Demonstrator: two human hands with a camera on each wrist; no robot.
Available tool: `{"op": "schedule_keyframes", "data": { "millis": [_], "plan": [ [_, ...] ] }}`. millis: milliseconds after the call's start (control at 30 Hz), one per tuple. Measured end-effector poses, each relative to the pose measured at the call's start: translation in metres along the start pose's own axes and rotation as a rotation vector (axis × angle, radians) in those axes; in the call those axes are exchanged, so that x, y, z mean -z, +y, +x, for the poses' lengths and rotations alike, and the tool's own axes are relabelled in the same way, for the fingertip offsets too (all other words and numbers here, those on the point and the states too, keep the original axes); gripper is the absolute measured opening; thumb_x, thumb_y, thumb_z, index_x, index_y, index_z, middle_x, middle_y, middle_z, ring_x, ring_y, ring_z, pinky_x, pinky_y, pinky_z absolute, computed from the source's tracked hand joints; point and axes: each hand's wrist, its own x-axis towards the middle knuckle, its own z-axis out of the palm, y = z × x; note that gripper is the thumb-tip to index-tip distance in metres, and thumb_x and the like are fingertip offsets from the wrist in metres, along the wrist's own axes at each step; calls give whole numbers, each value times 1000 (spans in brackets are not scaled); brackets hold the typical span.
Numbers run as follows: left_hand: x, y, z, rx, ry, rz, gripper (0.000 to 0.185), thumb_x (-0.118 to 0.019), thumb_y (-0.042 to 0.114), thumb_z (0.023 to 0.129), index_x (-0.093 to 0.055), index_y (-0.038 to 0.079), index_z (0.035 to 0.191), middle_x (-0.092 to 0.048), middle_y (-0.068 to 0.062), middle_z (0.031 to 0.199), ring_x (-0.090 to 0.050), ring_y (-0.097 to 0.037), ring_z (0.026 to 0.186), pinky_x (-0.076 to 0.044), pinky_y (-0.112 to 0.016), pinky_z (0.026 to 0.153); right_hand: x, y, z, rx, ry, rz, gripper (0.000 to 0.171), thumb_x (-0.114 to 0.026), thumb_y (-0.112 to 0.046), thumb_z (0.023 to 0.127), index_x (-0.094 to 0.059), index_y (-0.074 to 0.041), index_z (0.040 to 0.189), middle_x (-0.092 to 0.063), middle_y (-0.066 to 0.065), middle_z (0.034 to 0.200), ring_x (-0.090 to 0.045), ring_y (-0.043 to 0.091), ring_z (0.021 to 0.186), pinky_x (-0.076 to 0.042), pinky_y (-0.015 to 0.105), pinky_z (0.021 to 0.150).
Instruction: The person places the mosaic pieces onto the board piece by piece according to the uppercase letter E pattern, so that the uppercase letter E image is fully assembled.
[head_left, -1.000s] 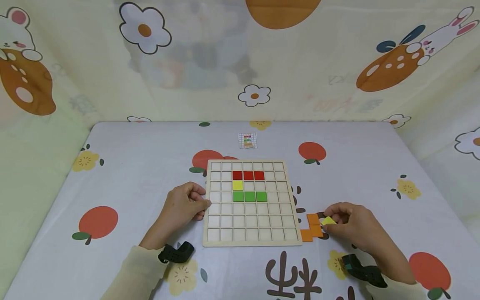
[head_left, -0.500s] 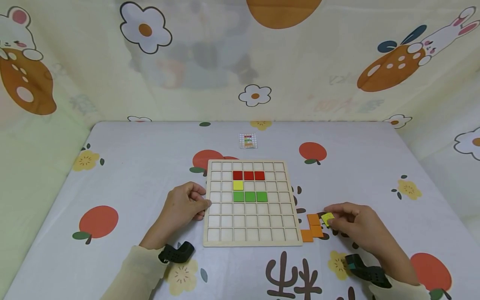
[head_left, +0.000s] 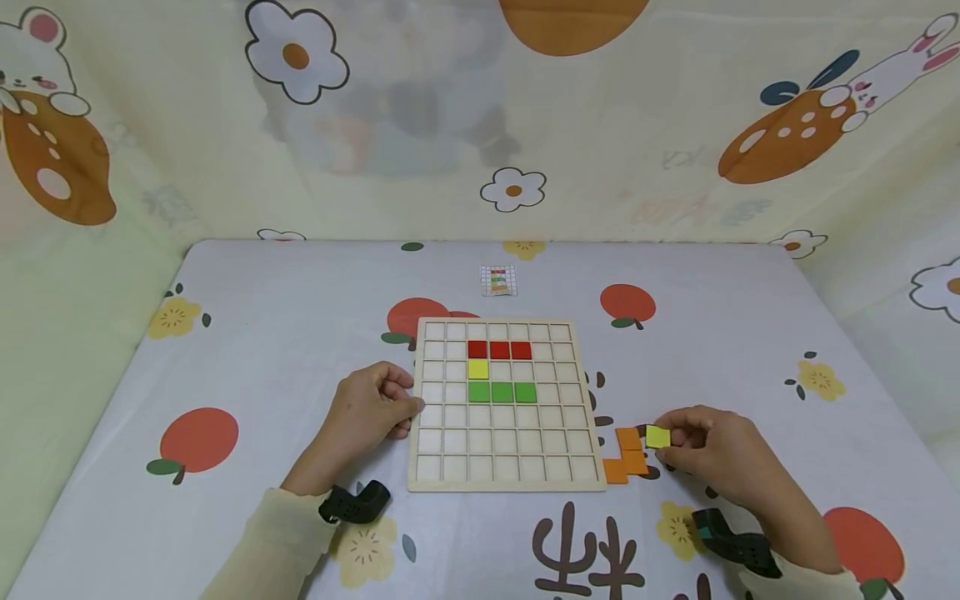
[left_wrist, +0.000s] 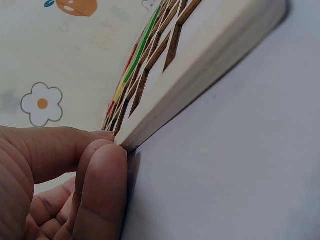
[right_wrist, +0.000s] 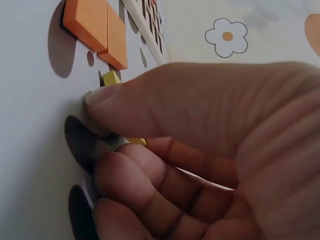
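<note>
A wooden grid board (head_left: 506,487) lies flat on the table, its upper rows holding three red tiles (head_left: 499,350), one yellow tile (head_left: 477,369) and three green tiles (head_left: 502,392). At its left edge is my left hand (head_left: 375,404), thumb and forefinger pinching the rim, as the left wrist view shows up close. To the right of the board, my right hand (head_left: 716,450) holds a loose yellow tile (head_left: 657,437) between thumb and fingers, low over the cloth. In the right wrist view the thumb covers most of that tile.
Three orange tiles (head_left: 633,462) lie in a stepped group between the board's lower right corner and the right hand. Beyond the board's far edge is a small printed card (head_left: 498,281) with a coloured grid. A patterned cloth (head_left: 300,283) covers the table; curtains hang behind and at both sides.
The yellow tile in my right fingers has turned from a tilted diamond to nearly square with the view. My left hand stays at the board's edge; the board's tiles are unchanged.
</note>
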Motion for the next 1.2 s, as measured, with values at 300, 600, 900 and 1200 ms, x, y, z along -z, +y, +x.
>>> {"op": "schedule_keyframes", "data": {
  "millis": [300, 600, 900, 1200],
  "plan": [
    [0, -1, 1, 4, 6, 4, 25, -80, 4, 89, -64, 3, 108, -66, -8, 79, -63, -16, 56, -60, -26, 57, -4, -19, 7, 55, 26, 19, 32, -87, -9, 82, -75, 1, 110, -63, 2, 81, -55, 16, 68, -45, 24, 49],
    [1, -2, 2, 12, 6, 2, 26, -81, 5, 89, -65, 3, 110, -66, -8, 79, -63, -14, 56, -59, -26, 58, -24, -59, 18, 75, -32, 97, 28, -85, -8, 82, -75, -1, 108, -62, 2, 81, -57, 18, 74, -49, 23, 55],
    [1, -2, 2, 5, -6, -5, 24, -80, 5, 90, -65, 3, 109, -66, -7, 79, -62, -15, 56, -59, -25, 58, -43, -89, 28, 165, -55, 143, 25, -86, -8, 81, -77, -4, 104, -61, 1, 80, -57, 18, 75, -51, 23, 60],
    [1, -2, 2, 3, -6, -8, 24, -80, 4, 90, -65, 3, 109, -67, -7, 79, -62, -14, 55, -59, -26, 57, -57, -110, 38, 279, -65, 136, 20, -85, -5, 81, -77, -4, 99, -61, -1, 79, -56, 15, 74, -49, 24, 62]
  ]
}}
